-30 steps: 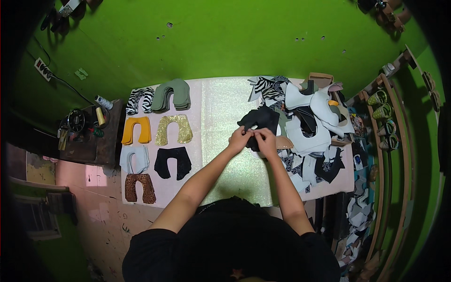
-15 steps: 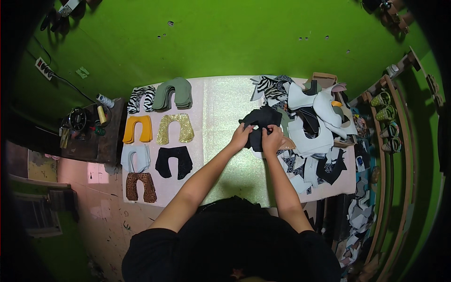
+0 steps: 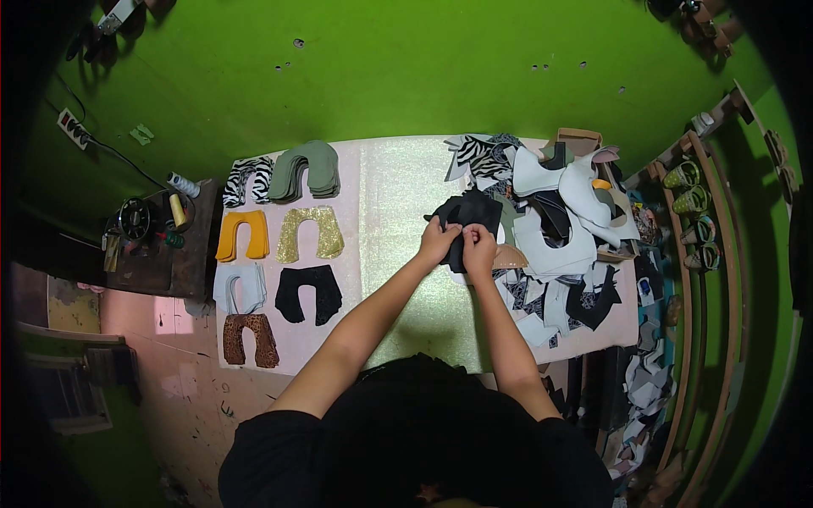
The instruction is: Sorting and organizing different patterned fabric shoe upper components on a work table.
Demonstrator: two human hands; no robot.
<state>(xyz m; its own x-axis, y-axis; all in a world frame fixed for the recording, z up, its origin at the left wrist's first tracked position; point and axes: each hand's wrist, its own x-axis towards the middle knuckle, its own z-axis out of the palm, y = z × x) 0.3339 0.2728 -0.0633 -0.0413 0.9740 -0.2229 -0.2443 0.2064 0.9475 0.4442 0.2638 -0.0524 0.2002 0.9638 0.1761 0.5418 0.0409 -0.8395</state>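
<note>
Right grip [image 3: 479, 246] moved nearer left grip [image 3: 436, 243]; black piece [image 3: 471, 206] extends beyond both.

Single head-worn view, left lens of a side-by-side fisheye pair, set above the table [image 3: 347, 279] and facing forward and down. Range is close: left hand [image 3: 434, 243] and right hand [image 3: 480, 247] fall near the dial's centre. The wearer's black shirt [image 3: 457, 440] fills 6 o'clock, the green wall [image 3: 423, 76] 12, the wooden rack [image 3: 688, 330] 3, the floor [image 3: 190, 364] 8. Straight edges bow toward the dark rim.
</note>
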